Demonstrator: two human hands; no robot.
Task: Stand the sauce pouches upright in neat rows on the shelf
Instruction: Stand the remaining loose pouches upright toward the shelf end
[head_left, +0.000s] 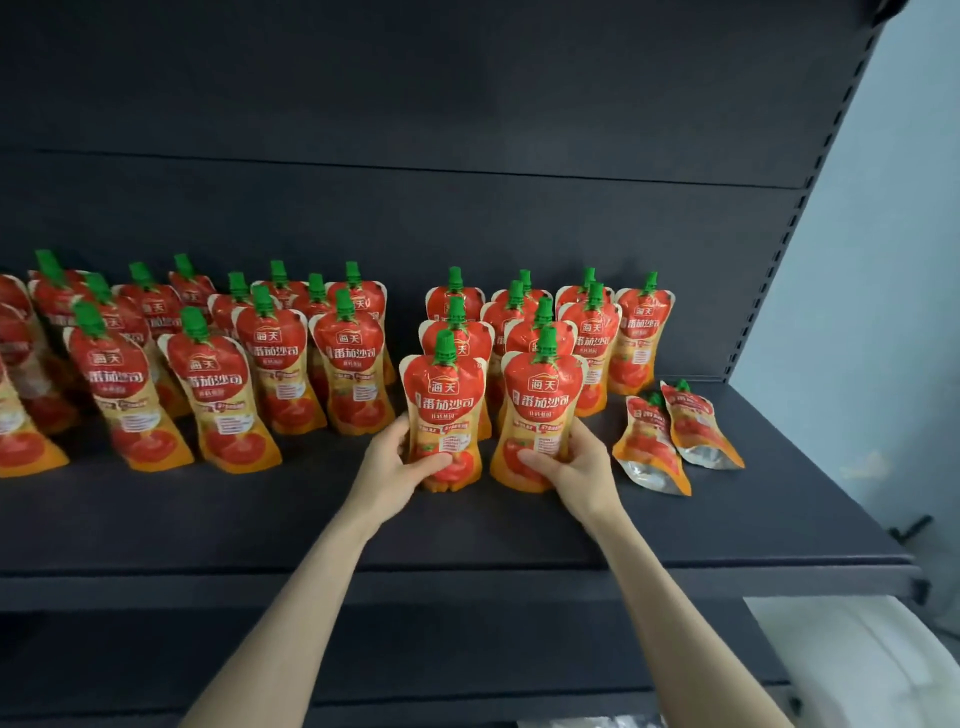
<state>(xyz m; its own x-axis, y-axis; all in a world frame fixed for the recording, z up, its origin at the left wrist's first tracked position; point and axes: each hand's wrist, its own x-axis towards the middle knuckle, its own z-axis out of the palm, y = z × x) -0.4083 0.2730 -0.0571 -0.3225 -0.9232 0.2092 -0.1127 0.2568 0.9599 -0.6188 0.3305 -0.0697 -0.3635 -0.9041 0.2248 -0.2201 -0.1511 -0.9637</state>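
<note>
**Step in hand (judged):** seating two pouches at the front of the right-hand rows.

- Nearest: gripping low on left pouch (442, 415) with left hand (400, 462), thumb across the front, fingers curled behind.
- Likewise gripping right pouch (540, 410) with right hand (571, 467).
- Both held upright, caps up, labels forward, low on the shelf (467, 530). Cannot tell whether bases are touching the board.
- Just behind: right block (592, 332), standing in short rows, fairly square.
- Beside it, to the right: two lying pouches (652, 447), flat on their backs, bases toward the camera, not yet stood.
- To the left, across a gap: left block (270, 364), upright but leaning and unevenly spaced.
- Farthest: dark back panel (415, 208).

**Next move (judged):** press bases flat, square each with the row behind, then let go gently. After that, see to the lying pair.

**Appearance:** soft waisted stand-up pouch, red top, orange foot with tomato print, green screw cap. Likely to slump or tip if the base fold is not spread.
</note>
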